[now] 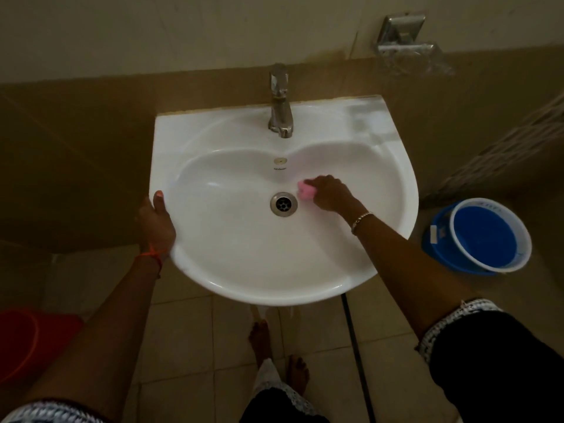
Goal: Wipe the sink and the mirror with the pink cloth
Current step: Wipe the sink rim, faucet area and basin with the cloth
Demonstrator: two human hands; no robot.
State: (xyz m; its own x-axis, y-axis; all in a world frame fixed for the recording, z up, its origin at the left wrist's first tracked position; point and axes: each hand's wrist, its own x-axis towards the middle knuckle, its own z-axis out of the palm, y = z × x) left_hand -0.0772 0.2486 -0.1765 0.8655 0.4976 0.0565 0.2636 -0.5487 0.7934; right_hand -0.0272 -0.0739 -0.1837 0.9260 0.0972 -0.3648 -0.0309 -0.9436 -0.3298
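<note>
A white wall-mounted sink [232, 254] fills the middle of the head view. Inside the basin, my right hand [331, 193] is shut on the bunched pink cloth [306, 190], which is pressed against the basin wall just right of the metal drain [283, 203]. At the sink's left rim my left hand [157, 221] grips the edge, thumb on top. No mirror is in view.
A chrome tap [280, 102] stands at the back of the sink. A blue bucket with a white rim [485, 236] sits on the floor to the right, a red bucket [27, 340] at lower left. A metal holder [406, 41] hangs on the wall. My bare feet [274, 352] stand on tiles.
</note>
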